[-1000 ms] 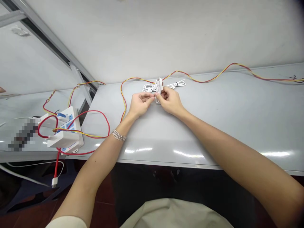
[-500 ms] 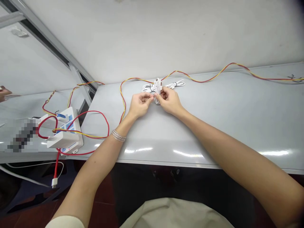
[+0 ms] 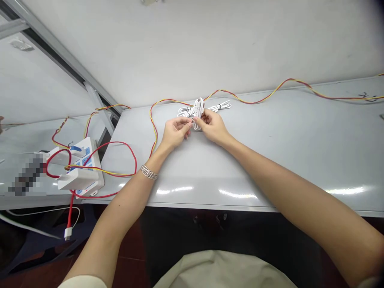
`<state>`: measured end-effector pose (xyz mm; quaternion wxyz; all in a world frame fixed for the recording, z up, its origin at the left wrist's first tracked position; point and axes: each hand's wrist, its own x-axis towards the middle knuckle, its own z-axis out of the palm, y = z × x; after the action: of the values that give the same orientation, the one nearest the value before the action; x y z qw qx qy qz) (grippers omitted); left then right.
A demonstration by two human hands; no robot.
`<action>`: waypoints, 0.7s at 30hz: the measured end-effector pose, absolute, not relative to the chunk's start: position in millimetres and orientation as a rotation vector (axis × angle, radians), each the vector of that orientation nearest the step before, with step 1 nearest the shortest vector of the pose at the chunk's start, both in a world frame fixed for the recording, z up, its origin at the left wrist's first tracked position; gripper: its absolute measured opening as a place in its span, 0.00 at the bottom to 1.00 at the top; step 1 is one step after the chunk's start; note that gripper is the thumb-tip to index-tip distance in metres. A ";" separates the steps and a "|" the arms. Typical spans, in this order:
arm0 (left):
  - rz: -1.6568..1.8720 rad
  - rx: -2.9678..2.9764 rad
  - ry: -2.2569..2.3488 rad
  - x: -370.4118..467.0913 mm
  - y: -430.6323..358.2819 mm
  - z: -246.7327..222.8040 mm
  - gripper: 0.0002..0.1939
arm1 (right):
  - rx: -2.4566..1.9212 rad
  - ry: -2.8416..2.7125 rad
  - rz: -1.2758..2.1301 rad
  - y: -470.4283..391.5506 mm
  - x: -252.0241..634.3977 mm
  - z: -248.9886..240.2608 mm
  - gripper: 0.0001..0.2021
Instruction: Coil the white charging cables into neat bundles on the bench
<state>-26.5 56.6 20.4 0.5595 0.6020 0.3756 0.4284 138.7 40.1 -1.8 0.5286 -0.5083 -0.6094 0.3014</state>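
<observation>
A coiled white cable (image 3: 198, 105) stands upright between my hands near the back of the table. My right hand (image 3: 213, 127) is closed around its right side, thumb across the front. With thumb and forefinger pinched together, my left hand (image 3: 177, 131) grips what looks like the end of a black twist tie (image 3: 192, 120) at the coil's left side. Behind lie more bundled white cables, one to the left (image 3: 184, 111) and another to the right (image 3: 221, 106), each bound with a dark tie.
Twisted red-yellow wires (image 3: 249, 103) run along the back of the grey table (image 3: 300, 160). A white power strip (image 3: 97, 160) with plugged-in adapters and looping red cables sits at the left. A metal frame post (image 3: 100, 108) rises there. Part of another person's hand shows at the far left edge.
Both hands stay at the coil with only slight finger movement. The view has shifted a little. The other person's hand has moved mostly out of view at the left.
</observation>
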 end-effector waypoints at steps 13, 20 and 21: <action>1.072 1.503 0.936 -28.0 58.3 18.1 0.09 | -1.257 -1.492 0.691 37.8 138.4 2.8 0.13; 0.900 1.319 0.993 -28.0 55.5 26.5 0.10 | -1.254 -1.533 0.641 36.6 137.6 2.3 0.14; 0.896 1.308 0.980 -28.3 55.7 26.9 0.10 | -1.251 -1.533 0.641 36.2 137.4 2.6 0.14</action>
<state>-28.3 55.7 26.9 0.5963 0.5633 0.4222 0.3858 137.4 36.2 2.6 0.5064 -0.5187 -0.6355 0.2657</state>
